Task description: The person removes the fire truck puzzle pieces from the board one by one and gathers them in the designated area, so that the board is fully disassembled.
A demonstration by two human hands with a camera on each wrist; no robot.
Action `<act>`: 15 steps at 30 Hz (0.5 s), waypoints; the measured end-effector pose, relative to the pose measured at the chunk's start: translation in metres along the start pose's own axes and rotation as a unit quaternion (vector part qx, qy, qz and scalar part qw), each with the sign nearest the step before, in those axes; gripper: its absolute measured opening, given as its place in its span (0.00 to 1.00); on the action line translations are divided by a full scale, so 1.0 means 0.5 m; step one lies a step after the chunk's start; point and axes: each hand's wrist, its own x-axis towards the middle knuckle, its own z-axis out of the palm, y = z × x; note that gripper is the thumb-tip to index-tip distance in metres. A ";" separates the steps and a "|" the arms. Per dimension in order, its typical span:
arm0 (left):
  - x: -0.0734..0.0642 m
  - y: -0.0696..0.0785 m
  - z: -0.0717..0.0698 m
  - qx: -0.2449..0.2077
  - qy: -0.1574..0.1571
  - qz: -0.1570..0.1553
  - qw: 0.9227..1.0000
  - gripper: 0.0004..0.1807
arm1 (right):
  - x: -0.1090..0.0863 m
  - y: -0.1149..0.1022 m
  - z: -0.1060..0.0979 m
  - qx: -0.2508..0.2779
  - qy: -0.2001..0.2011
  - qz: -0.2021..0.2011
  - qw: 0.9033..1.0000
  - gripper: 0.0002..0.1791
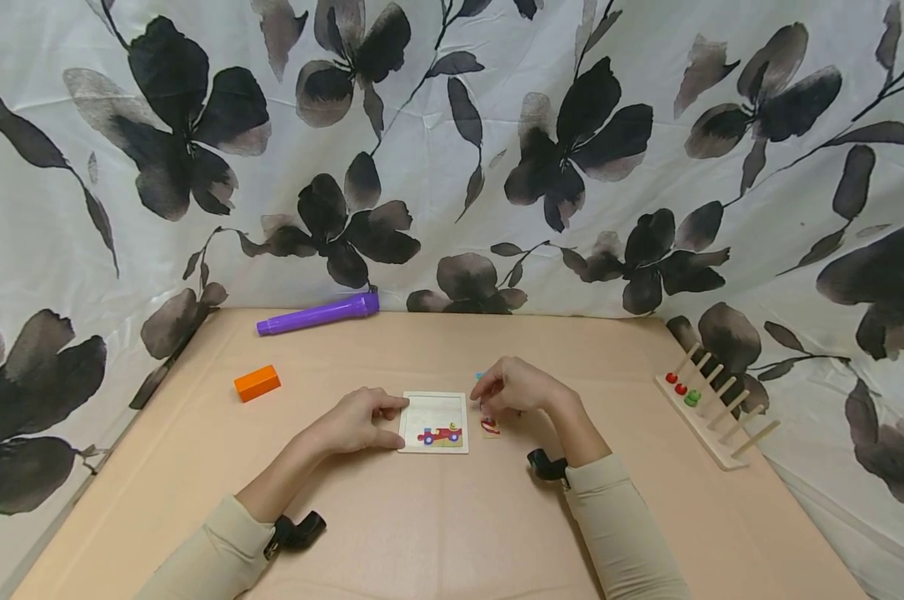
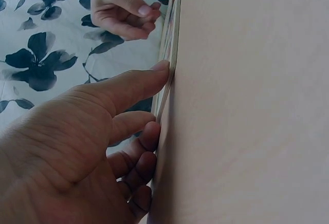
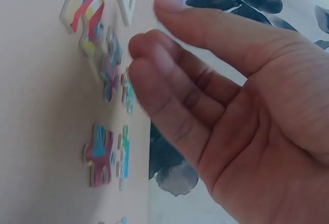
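Note:
A shallow white puzzle tray (image 1: 431, 410) lies on the table, with joined pieces showing a red vehicle (image 1: 442, 435) along its lower part. My left hand (image 1: 350, 423) holds the tray's left edge, thumb near the lower corner; in the left wrist view the thumb touches the rim. My right hand (image 1: 522, 387) hovers just right of the tray, fingers loosely bent, nothing visible between them. Beneath it lies a puzzle piece with red (image 1: 490, 427). The right wrist view shows several loose jigsaw pieces, among them a purple and blue one (image 3: 100, 157).
A purple marker (image 1: 318, 315) lies at the table's back edge. An orange block (image 1: 257, 383) sits to the left. On the right stands a wooden peg rack (image 1: 702, 425) with red and green beads. Floral cloth (image 1: 437, 167) hangs behind the table.

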 end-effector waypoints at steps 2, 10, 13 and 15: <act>0.000 0.000 0.000 0.002 0.000 -0.001 1.000 0.37 | 0.001 -0.004 0.000 -0.001 0.003 -0.016 1.000 0.13; 0.001 0.001 -0.001 -0.005 0.000 -0.004 1.000 0.37 | 0.006 -0.027 0.003 0.006 0.014 -0.063 0.998 0.14; 0.001 0.002 -0.001 -0.006 0.000 -0.004 1.000 0.37 | 0.008 -0.033 0.007 0.003 0.016 -0.069 0.998 0.15; 0.000 0.003 -0.001 -0.006 0.000 -0.004 1.000 0.37 | 0.010 -0.037 0.012 0.005 0.018 -0.072 0.997 0.15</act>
